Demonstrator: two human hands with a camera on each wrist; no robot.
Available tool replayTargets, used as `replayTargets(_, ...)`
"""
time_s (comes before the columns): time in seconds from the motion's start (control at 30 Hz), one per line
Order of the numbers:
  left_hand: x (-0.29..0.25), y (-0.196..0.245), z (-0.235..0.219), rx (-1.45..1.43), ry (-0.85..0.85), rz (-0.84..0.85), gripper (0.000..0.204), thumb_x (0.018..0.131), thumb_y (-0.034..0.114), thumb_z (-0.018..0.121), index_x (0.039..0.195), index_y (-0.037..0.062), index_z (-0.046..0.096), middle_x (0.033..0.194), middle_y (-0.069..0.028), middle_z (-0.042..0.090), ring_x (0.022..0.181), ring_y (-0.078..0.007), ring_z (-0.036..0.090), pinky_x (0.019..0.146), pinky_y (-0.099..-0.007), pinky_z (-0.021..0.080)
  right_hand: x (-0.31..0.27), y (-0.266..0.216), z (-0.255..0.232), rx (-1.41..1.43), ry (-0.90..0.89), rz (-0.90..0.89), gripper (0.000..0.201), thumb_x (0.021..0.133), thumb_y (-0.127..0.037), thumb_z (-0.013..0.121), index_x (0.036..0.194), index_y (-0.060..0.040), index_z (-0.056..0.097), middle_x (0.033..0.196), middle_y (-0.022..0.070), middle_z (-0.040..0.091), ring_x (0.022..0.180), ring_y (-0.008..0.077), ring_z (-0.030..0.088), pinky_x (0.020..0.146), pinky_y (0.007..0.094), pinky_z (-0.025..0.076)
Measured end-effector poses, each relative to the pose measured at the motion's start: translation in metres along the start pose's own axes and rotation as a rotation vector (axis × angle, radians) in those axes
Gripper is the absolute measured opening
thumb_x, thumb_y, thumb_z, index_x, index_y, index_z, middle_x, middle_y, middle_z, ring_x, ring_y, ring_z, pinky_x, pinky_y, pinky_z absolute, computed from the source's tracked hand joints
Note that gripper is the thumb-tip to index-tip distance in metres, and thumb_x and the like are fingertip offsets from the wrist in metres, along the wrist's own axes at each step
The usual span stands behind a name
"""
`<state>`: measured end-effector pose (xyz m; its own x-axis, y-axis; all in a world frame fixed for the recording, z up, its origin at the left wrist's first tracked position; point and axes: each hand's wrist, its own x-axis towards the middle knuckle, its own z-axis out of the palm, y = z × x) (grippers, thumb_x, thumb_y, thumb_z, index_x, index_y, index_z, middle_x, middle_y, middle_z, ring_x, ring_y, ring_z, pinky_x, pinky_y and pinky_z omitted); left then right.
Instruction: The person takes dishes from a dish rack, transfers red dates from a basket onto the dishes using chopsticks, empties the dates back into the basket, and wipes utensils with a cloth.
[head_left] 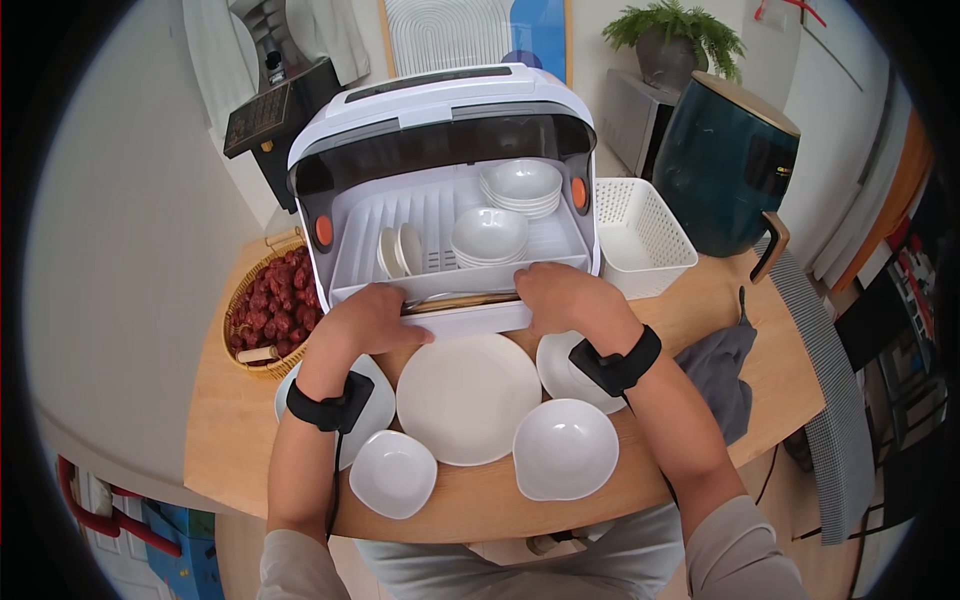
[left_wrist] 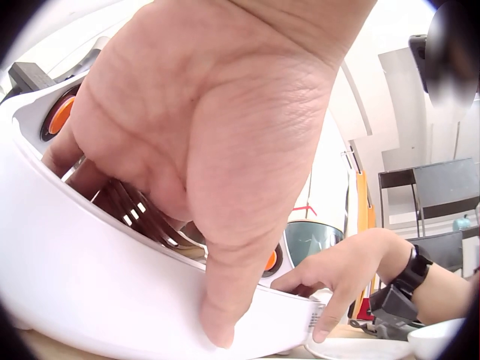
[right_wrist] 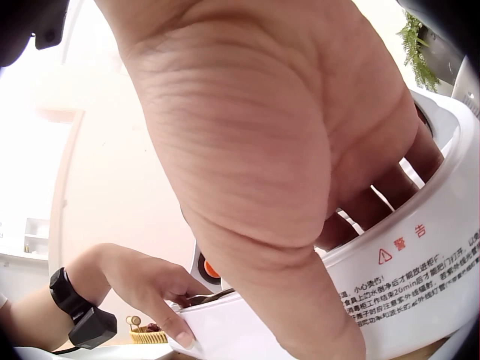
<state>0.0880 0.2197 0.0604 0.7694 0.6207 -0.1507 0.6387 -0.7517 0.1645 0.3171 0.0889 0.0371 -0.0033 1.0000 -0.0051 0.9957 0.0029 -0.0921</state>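
Observation:
A white dish sterilizer (head_left: pixel 470 322) stands with its dark lid raised. My left hand (head_left: pixel 365 322) grips its front wall near the left end, fingers inside and thumb (left_wrist: pixel 223 307) flat on the outside. Further right, my right hand (head_left: pixel 568 298) holds the same wall, thumb outside and fingers (right_wrist: pixel 390 187) over the rim. Between the hands, metal cutlery and wooden chopsticks (head_left: pixel 465 302) lie in the front trough. Behind them, the rack holds two stacks of white bowls (head_left: pixel 490 232) and small upright plates (head_left: pixel 409 250).
Before the sterilizer lie a large round plate (head_left: pixel 468 400), a spouted bowl (head_left: pixel 566 450), a small squarish bowl (head_left: pixel 393 475) and other dishes. A basket of red dates (head_left: pixel 270 305) stands left; a white basket (head_left: pixel 650 275), a green air fryer (head_left: pixel 725 165) and a grey cloth (head_left: pixel 720 370) are right.

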Motion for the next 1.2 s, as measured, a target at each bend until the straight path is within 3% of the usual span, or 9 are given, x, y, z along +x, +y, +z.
replayTargets(0.27,0.002,0.0,-0.003,0.115,0.019,-0.015,0.065,0.064,0.055,0.077,0.089,-0.0044,0.07,0.085,-0.0249,0.068,0.085,-0.0384,0.067,0.079,-0.0411,0.053,-0.003,0.006,-0.017,0.126,-0.115,0.05,0.032,0.067,-0.01,0.072,0.093,0.0076,0.065,0.097,0.0226,0.067,0.093,0.0364,0.067,0.078,0.0401,0.055)
replayTargets(0.43,0.006,-0.008,-0.001,0.084,0.017,0.006,0.069,0.062,0.059,0.077,0.092,-0.0038,0.071,0.085,-0.0247,0.068,0.084,-0.0379,0.068,0.078,-0.0417,0.054,0.0,0.01,-0.014,0.159,-0.176,-0.026,0.049,0.066,-0.018,0.077,0.103,0.0088,0.061,0.1,0.0241,0.067,0.093,0.0362,0.066,0.077,0.0397,0.054)
replayTargets(0.6,0.003,-0.007,-0.004,0.07,-0.016,0.0,0.071,0.063,0.059,0.077,0.094,-0.0037,0.071,0.087,-0.0247,0.068,0.086,-0.0379,0.068,0.079,-0.0415,0.053,0.004,0.01,-0.008,0.18,-0.158,0.001,0.054,0.068,-0.02,0.076,0.11,0.0087,0.057,0.102,0.0248,0.066,0.095,0.0371,0.066,0.079,0.04,0.053)
replayTargets(0.9,0.001,-0.002,-0.01,0.069,-0.046,-0.004,0.07,0.065,0.057,0.078,0.102,-0.0018,0.071,0.093,-0.024,0.069,0.091,-0.0377,0.067,0.084,-0.0413,0.052,0.002,0.014,-0.015,0.203,-0.208,0.0,0.052,0.078,-0.03,0.07,0.111,0.008,0.057,0.105,0.0238,0.066,0.099,0.0363,0.064,0.085,0.0397,0.05)
replayTargets(1.07,0.003,-0.009,-0.006,0.012,-0.001,0.086,0.067,0.065,0.049,0.081,0.111,0.0015,0.069,0.097,-0.0247,0.068,0.096,-0.0385,0.065,0.087,-0.0414,0.051,0.0,0.016,-0.02,0.219,-0.223,0.012,0.057,0.082,-0.04,0.068,0.113,0.0064,0.057,0.104,0.0239,0.066,0.097,0.0357,0.064,0.084,0.0392,0.049)
replayTargets(1.2,0.007,-0.014,-0.001,0.003,0.044,0.153,0.065,0.063,0.044,0.085,0.109,0.0002,0.069,0.093,-0.0239,0.068,0.089,-0.0382,0.066,0.083,-0.0396,0.051,-0.003,0.018,-0.023,0.289,-0.232,0.031,0.059,0.084,-0.045,0.066,0.116,0.0041,0.059,0.105,0.0228,0.066,0.098,0.0341,0.064,0.084,0.0382,0.048)
